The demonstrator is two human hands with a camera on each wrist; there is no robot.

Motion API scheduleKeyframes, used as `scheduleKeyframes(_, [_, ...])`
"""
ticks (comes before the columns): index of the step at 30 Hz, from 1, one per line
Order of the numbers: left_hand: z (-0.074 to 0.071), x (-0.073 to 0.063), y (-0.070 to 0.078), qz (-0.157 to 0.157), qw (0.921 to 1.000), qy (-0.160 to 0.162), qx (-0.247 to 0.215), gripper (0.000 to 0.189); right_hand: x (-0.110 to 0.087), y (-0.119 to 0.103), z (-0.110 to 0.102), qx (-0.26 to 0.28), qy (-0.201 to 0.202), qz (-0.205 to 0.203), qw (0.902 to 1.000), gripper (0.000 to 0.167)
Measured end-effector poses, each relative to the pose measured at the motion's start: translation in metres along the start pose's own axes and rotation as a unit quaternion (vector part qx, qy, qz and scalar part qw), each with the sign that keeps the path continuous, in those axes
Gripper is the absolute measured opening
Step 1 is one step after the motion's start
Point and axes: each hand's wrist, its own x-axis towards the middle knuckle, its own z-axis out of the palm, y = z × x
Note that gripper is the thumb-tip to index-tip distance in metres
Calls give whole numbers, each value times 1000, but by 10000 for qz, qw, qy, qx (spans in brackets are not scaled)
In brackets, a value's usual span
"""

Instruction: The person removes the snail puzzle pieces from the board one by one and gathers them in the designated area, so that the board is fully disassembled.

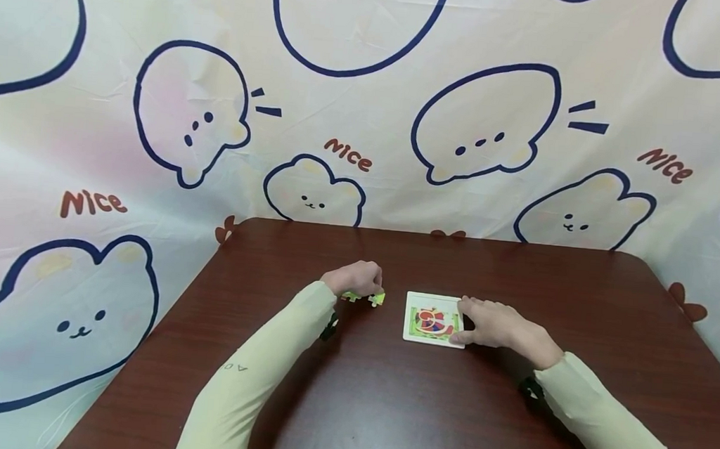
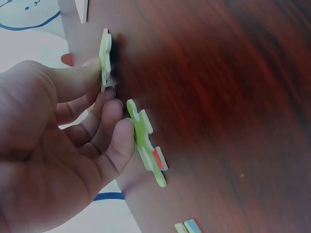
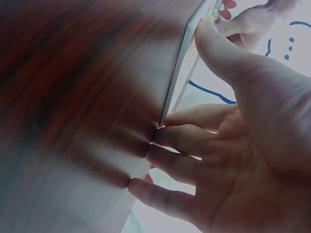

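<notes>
My left hand (image 1: pixel 356 278) is low over the table, left of a white-framed puzzle board (image 1: pixel 414 296). In the left wrist view, its thumb and forefinger pinch a thin green puzzle piece (image 2: pixel 105 60), seen edge-on. A second green puzzle piece (image 2: pixel 142 136) with a red patch lies on the table against the little finger. My right hand (image 1: pixel 494 324) rests at the board's right side, thumb on the board and fingers extended. Its fingertips (image 3: pixel 154 136) touch the table along the board's edge. A coloured picture (image 1: pixel 433 322) partly fills the board.
Two small pieces (image 2: pixel 186 227) with blue and pale colours show at the bottom of the left wrist view. A pale pointed thing (image 2: pixel 82 9) is cut off at its top. The brown table (image 1: pixel 358 407) meets a printed cloth (image 1: pixel 393 128) behind.
</notes>
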Motion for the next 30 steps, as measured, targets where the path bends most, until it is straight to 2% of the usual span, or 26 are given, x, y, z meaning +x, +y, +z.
scheduleKeyframes(9, [5,1,-2,-59,9998,154,-61,16,0,-1,2,64,11,-45,10000,55])
scheduleKeyframes(17, [4,-5,-4,144,9991,329,-215,17,-2,-1,1,71,6,-138,9999,44])
scheduleKeyframes(23, [2,-10,3,364,9976,484,-342,16,-2,-1,1,48,-5,-153,9999,48])
scheduleKeyframes(30, [5,-10,20,521,9952,620,-552,16,-1,-1,-1,100,-13,-90,9999,50])
